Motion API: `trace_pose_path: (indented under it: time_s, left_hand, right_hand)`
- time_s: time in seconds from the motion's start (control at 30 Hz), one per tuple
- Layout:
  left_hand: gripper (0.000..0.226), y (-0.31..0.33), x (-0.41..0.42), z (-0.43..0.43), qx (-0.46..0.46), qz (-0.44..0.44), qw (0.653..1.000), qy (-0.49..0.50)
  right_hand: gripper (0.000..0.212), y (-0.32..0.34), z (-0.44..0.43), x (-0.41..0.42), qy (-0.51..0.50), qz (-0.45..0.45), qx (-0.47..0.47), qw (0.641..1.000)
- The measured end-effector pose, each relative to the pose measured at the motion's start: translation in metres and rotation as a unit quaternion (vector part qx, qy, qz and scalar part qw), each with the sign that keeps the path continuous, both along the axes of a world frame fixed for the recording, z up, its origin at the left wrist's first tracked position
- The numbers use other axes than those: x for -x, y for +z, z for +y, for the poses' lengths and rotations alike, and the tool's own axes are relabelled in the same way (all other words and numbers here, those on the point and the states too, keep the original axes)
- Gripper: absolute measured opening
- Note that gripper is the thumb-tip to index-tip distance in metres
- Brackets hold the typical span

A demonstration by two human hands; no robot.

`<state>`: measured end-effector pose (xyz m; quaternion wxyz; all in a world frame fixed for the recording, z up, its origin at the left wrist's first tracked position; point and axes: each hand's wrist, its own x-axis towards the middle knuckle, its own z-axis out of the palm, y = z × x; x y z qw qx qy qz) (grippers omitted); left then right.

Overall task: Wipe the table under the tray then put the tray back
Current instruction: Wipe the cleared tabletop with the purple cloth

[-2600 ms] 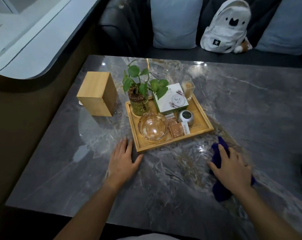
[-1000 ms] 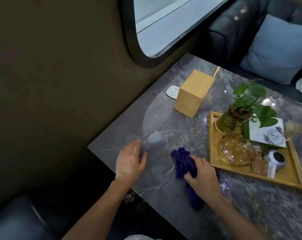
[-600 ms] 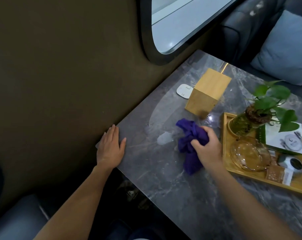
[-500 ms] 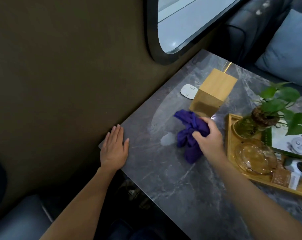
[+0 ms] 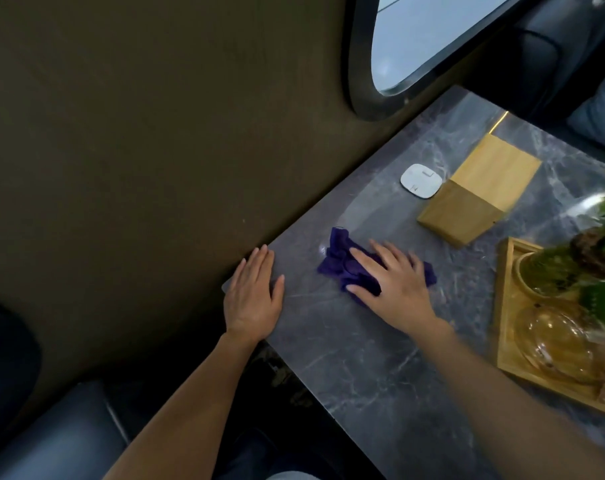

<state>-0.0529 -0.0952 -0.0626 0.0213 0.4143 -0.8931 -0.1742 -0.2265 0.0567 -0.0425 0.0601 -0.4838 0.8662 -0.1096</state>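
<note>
Grey marble worktop [image 5: 380, 358], wall-side corner closest to camera. Left hand [image 5: 254, 296] flat and open, fingers together, parked right on that corner, palm down, gripping nothing. Right hand [image 5: 394, 285] also spread open, pressing flat on a crumpled purple cloth [image 5: 342, 261] a bit further in along the wall edge; cloth poking out past the fingertips and on the far side of the hand too. Wooden tray [image 5: 503, 306] sitting off at the right side of the worktop, well apart from the cloth, cut off by the frame. On it: a clear glass bowl [image 5: 564, 344] and a potted plant [image 5: 567, 268], blurry. Behind the cloth toward the far edge, a wooden box [image 5: 477, 195] with a small white pad [image 5: 420, 180] just beside it. Oval window [image 5: 432, 36] up in the wall.
</note>
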Motion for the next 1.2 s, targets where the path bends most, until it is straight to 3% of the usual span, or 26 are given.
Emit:
trace_pose_path:
  time_s: [0.1,0.23,0.43,0.53,0.63,0.73,0.8,0.87,0.93,1.0,1.1,1.2]
  left_hand:
    - [0.053,0.000,-0.003,0.003,0.012,0.012,1.000,-0.005]
    - [0.051,-0.005,-0.003,-0.003,0.005,0.020,1.000,-0.014]
    - [0.048,-0.007,-0.005,-0.006,-0.004,0.024,1.000,-0.017]
    - [0.047,-0.008,-0.005,-0.006,-0.008,0.024,1.000,-0.018]
    - [0.047,-0.008,-0.005,-0.006,-0.015,0.022,0.999,-0.024]
    - [0.048,-0.008,-0.004,-0.005,-0.012,0.021,0.999,-0.023]
    - [0.048,-0.008,-0.004,-0.004,-0.003,0.029,0.999,-0.023]
    - [0.047,-0.009,-0.004,-0.003,0.001,0.032,0.999,-0.021]
    - [0.047,-0.009,-0.004,-0.003,0.002,0.030,0.999,-0.017]
    - [0.048,-0.010,-0.004,-0.003,0.004,0.029,0.999,-0.015]
    - [0.048,-0.009,-0.005,-0.004,0.006,0.027,0.999,-0.022]
    - [0.048,-0.008,-0.005,-0.003,0.002,0.021,1.000,-0.022]
  right_hand:
    - [0.037,-0.007,-0.002,-0.010,-0.047,0.029,0.044,0.997]
    - [0.032,-0.014,-0.015,-0.038,-0.107,0.044,0.033,0.993]
    - [0.036,-0.025,-0.005,-0.125,0.047,0.067,0.065,0.994]
    - [0.035,-0.023,-0.002,-0.148,0.085,-0.003,0.080,0.993]
    - [0.033,-0.006,0.000,-0.122,0.094,-0.141,0.124,0.978]
    - [0.037,0.029,0.000,-0.073,-0.009,-0.313,0.175,0.933]
    - [0.048,0.038,0.000,-0.024,-0.071,-0.370,0.161,0.912]
    - [0.060,0.042,0.000,0.026,-0.137,-0.334,0.106,0.927]
    - [0.065,0.041,0.006,0.055,-0.165,-0.166,0.024,0.972]
    - [0.063,0.035,0.013,0.058,-0.126,-0.062,0.036,0.989]
    - [0.073,0.010,0.018,0.041,-0.040,-0.040,0.016,0.998]
    - [0.067,-0.012,0.010,0.035,-0.111,-0.079,0.040,0.990]
